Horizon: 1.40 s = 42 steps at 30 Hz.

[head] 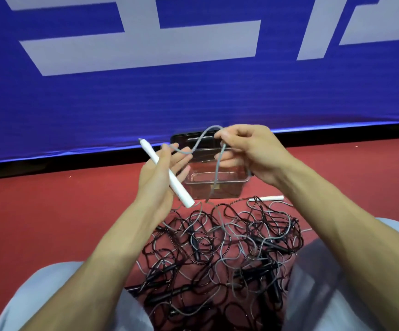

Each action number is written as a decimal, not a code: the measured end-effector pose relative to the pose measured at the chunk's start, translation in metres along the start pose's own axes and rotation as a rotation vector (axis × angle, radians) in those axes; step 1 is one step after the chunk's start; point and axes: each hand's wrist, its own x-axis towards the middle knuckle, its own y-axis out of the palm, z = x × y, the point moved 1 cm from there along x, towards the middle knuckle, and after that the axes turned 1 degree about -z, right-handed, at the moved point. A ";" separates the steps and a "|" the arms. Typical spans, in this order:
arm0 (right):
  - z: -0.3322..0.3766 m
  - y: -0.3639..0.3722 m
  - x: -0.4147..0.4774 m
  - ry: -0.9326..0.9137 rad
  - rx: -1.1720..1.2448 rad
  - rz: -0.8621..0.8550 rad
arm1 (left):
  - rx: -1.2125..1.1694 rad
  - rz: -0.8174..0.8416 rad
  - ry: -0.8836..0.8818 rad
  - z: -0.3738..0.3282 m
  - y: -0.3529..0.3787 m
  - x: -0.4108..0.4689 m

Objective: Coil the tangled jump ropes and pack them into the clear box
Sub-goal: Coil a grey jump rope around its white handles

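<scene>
Red floor (50,211), with a blue banner (193,96) carrying big white lettering along the far side. A person sits here; knees in pale trousers (50,295) show at near left and near right.

- Tangle of ropes (217,247): black and grey cords knotted together in a heap on the floor between the knees. Several dark handles are buried in it.
- Clear box (217,189): on the floor just beyond the heap, close to the foot of the banner. Lid off or open, cannot tell which. No coiled rope visible inside.
- Left hand (156,177): raised above the heap, thumb clamped over a white handle (173,183) laid across the palm. The handle slants, its tip pointing up and to the far left, its butt down towards the heap. The fingers reach out past it.
- Right hand (248,149): raised over the box, thumb and forefinger pinching a grey cord (218,163). The cord arcs in a loop between the two hands, and a strand hangs in front of the box down into the heap.
- Second white handle (267,198): flat on the floor, just right of the box, at the heap's far edge.
</scene>
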 end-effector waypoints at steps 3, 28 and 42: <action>0.005 -0.003 0.000 0.005 0.227 -0.023 | 0.304 0.122 0.008 0.011 0.004 -0.004; -0.056 0.015 0.004 0.078 -1.036 0.327 | -0.460 0.033 -0.024 -0.027 -0.004 -0.001; -0.013 0.011 0.001 0.072 0.039 -0.074 | -0.132 -0.033 -0.028 -0.014 -0.004 0.001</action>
